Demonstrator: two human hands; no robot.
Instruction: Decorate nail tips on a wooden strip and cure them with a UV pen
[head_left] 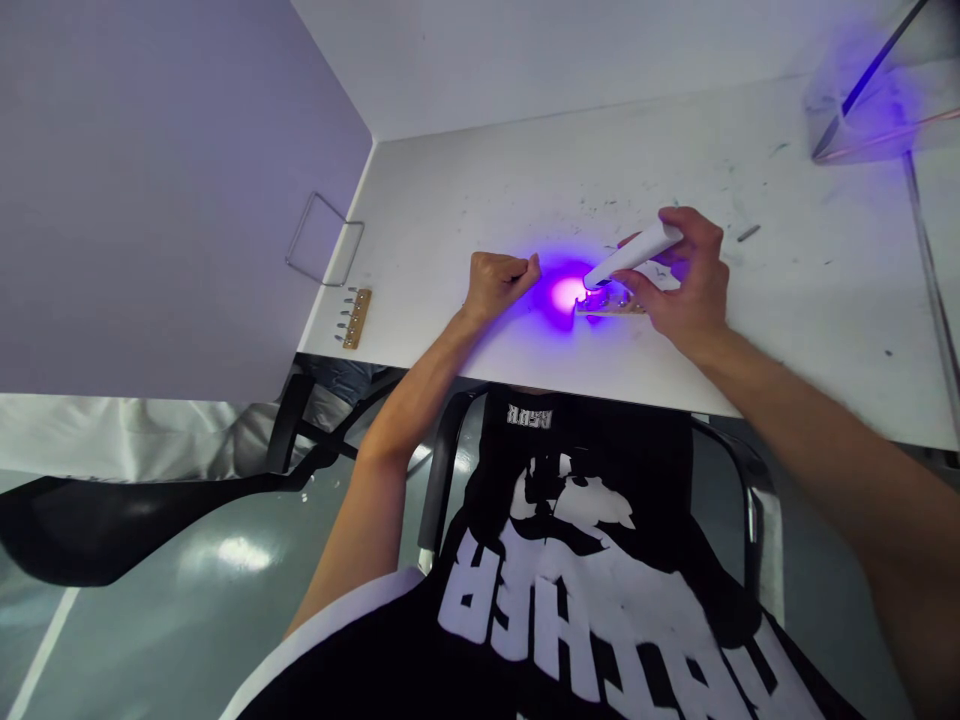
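Observation:
My right hand [694,280] grips a white handheld UV lamp [637,252], tilted down to the left, its lit end close to the table. Bright violet-pink light falls on the tabletop at that end. Under the lamp and the right fingers lies a narrow tan strip [611,308] with small shiny pieces along it, partly covered by the hand. My left hand [499,283] rests on the table left of the glow, curled into a fist; whatever may be inside it is hidden.
Another tan strip [357,320] with several small pointed tips lies near the left edge. Beyond it is a bent wire frame [325,238] by the side panel [150,180]. A clear container [855,125] with thin sticks stands at the back right. A small dark stick [748,233] lies right of my hand.

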